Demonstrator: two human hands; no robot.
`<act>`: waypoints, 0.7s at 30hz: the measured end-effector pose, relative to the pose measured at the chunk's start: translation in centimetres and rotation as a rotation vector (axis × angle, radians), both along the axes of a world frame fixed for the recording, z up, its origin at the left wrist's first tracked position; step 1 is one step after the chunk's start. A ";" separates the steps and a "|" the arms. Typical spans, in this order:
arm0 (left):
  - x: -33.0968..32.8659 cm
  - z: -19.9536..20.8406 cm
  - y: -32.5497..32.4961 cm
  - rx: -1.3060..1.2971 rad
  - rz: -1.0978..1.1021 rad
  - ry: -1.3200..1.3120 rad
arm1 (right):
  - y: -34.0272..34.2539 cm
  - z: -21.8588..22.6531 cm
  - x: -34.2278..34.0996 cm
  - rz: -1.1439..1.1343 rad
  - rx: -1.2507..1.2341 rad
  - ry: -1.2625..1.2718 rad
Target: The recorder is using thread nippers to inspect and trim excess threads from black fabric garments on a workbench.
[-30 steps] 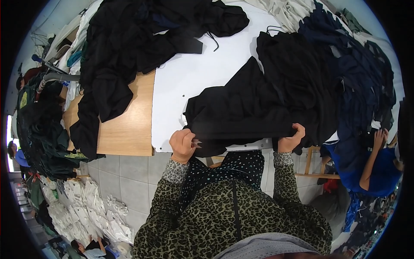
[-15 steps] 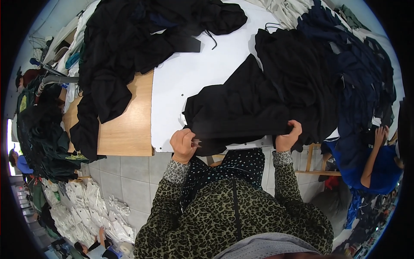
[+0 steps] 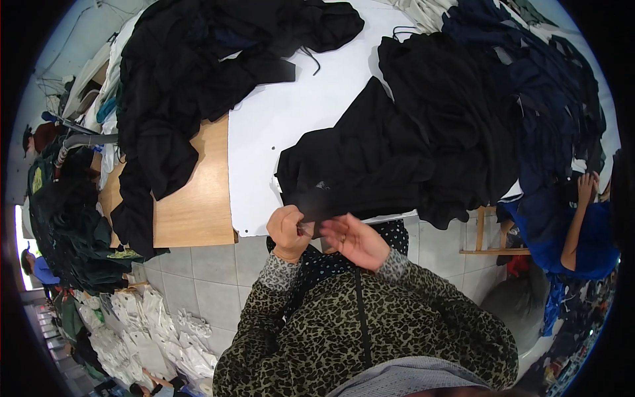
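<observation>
A black cloth garment (image 3: 350, 159) lies spread over the near edge of the white tabletop, its front edge drawn toward me. My left hand (image 3: 288, 234) is closed at its near left corner, gripping the cloth. Something small shows by the left thumb, too unclear to name. Just right of it, my right hand (image 3: 360, 243) is off the garment, palm partly turned up and fingers apart, with nothing seen in it. Its fingertips are slightly blurred and come close to the left hand.
More black garments (image 3: 165, 99) are heaped at the left, partly over a wooden board (image 3: 188, 212). Dark blue garments (image 3: 546, 132) pile up on the right, where a person in blue (image 3: 589, 238) has an arm on them. White bundles (image 3: 142, 331) lie on the tiled floor.
My right hand has let go of the garment's right side and swung left beside my left hand. The left hand has shifted slightly down and right, still on the corner.
</observation>
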State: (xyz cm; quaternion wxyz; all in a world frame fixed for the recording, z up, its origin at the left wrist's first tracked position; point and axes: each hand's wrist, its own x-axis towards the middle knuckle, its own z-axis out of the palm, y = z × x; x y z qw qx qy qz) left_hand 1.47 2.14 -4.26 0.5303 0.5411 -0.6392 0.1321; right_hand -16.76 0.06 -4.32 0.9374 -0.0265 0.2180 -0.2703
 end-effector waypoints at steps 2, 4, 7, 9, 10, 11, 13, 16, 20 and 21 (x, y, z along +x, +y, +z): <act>-0.2 0.3 0.4 -0.019 -0.034 -0.016 | -1.3 0.6 0.6 -0.111 0.027 -0.038; -0.3 0.6 0.7 0.092 -0.111 -0.044 | -2.4 1.6 0.5 -0.239 -0.125 0.055; -1.2 1.9 1.4 0.312 -0.164 0.073 | -3.2 2.5 -0.3 -0.386 -0.320 0.261; -2.1 2.9 1.1 0.325 -0.200 0.178 | -3.2 3.3 -0.9 -0.427 -0.330 0.288; -2.6 3.4 0.8 0.334 -0.223 0.191 | -3.0 3.9 -1.1 -0.455 -0.335 0.303; -3.2 4.1 0.4 0.341 -0.239 0.203 | -2.8 4.4 -1.0 -0.452 -0.338 0.307; -4.4 4.6 -1.0 0.395 -0.297 0.245 | -2.6 5.0 -0.8 -0.450 -0.313 0.409; -5.0 4.2 -2.5 0.460 -0.365 0.348 | -2.6 4.0 -1.3 -0.484 -0.387 0.440; -5.2 4.1 -3.0 0.595 -0.461 0.474 | -2.7 3.3 -2.3 -0.464 -0.351 0.406; -5.3 4.0 -2.9 0.671 -0.454 0.489 | -2.6 3.3 -2.3 -0.473 -0.339 0.400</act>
